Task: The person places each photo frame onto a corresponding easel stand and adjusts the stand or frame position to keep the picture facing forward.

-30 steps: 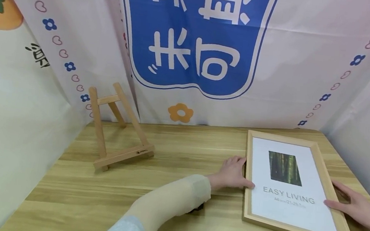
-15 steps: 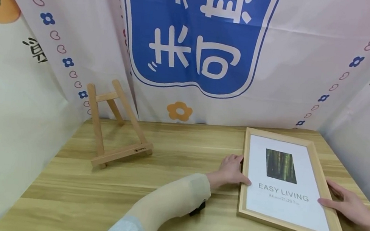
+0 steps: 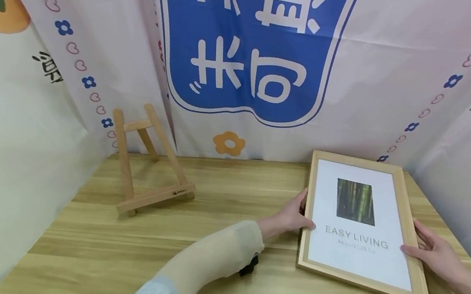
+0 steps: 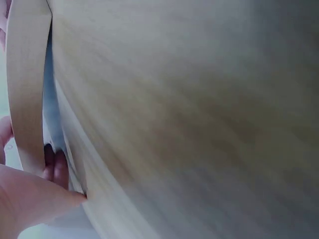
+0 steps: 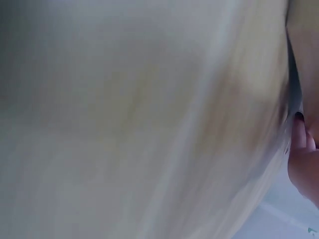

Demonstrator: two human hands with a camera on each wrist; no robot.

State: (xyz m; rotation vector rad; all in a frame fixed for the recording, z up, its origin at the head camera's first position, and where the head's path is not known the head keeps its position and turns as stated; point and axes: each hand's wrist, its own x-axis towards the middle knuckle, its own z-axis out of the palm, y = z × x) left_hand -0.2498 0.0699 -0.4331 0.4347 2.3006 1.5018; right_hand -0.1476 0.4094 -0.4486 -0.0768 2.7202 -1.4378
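Note:
A light wooden picture frame (image 3: 361,229) with a white "EASY LIVING" insert and a small bamboo picture is at the right side of the table, tilted with its far end raised. My left hand (image 3: 289,215) grips its left edge, thumb on the front and the other fingers curled behind. On the opposite edge my right hand (image 3: 435,250) holds it the same way. In the left wrist view, fingers (image 4: 61,169) reach beneath the frame's wooden side (image 4: 27,84). The right wrist view shows fingers (image 5: 299,134) tucked under the other side.
A small wooden easel (image 3: 155,196) stands at the back left of the wood-grain table (image 3: 231,180). Behind the table hangs a printed white cloth (image 3: 373,85) with a blue emblem, and cloth walls rise at both sides.
Both hands have moved the picture frame slightly left and away from me, and its far end has come up. The easel stays where it was.

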